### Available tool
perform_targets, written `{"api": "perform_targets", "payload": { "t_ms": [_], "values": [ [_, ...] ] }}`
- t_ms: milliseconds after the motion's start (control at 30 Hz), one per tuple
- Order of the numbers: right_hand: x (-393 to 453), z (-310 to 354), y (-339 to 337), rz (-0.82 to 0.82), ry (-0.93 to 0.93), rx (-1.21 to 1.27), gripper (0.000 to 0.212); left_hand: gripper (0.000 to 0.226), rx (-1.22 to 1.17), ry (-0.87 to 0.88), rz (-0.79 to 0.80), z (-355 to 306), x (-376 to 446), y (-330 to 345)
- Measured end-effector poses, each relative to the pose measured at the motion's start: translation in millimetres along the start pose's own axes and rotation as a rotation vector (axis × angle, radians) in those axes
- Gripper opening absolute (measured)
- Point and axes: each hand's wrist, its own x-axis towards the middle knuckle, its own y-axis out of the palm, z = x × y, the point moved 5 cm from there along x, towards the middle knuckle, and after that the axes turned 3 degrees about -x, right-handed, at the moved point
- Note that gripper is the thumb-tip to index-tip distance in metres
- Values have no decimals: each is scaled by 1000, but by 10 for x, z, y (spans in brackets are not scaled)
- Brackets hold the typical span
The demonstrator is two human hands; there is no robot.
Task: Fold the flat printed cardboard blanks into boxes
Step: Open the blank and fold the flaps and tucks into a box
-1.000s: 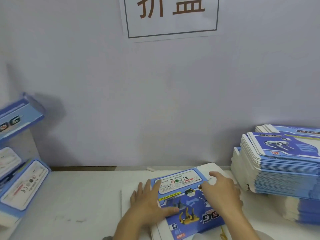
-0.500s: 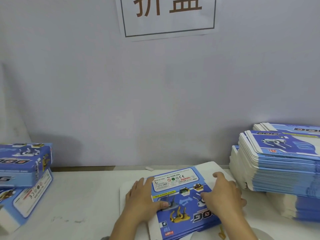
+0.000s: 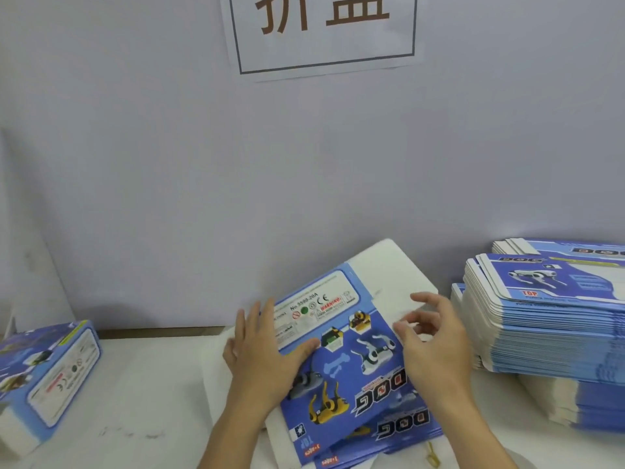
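Left hand (image 3: 267, 353) grips the blank (image 3: 341, 363), fingers hidden; right hand (image 3: 436, 346) loosely spread.

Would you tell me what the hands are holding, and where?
The left hand grips the cardboard blank at its left edge, thumb on top; the right hand hovers, gripping nothing.
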Motion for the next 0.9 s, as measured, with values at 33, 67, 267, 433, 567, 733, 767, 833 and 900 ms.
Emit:
{"api": "perform_targets", "payload": {
  "t_ms": [33, 67, 267, 433, 567, 733, 767, 833, 900],
  "values": [
    [-3, 67, -3, -2, -54, 49, 42, 99, -2, 11, -34, -27, 17, -65],
    [-4, 134, -11, -1, -107, 77, 42, 97, -5, 23, -74, -53, 29, -143],
    [13, 413, -110, -131, -302, 82, 41, 61, -146, 140, -377, -245, 21, -638],
    [74, 317, -23, 22, -34, 260, 69, 52, -415, 153, -357, -411, -3, -796],
    [20, 310, 140, 243, 6, 509, 47, 41, -662, 155, -76, -531, -2, -627],
    [49, 337, 76, 277, -41, 570, 31, 48, -804, 187, -13, -603, -48, -591],
    [39, 354, 72, 297, -54, 567, 33, 50, -827, 204, -5, -636, -64, -593],
    [16, 374, 72, 311, -74, 547, 43, 59, -839, 232, 20, -691, -96, -585],
    [0, 387, 72, 303, -95, 518, 48, 69, -825, 244, 45, -720, -118, -569]
  ]
}}
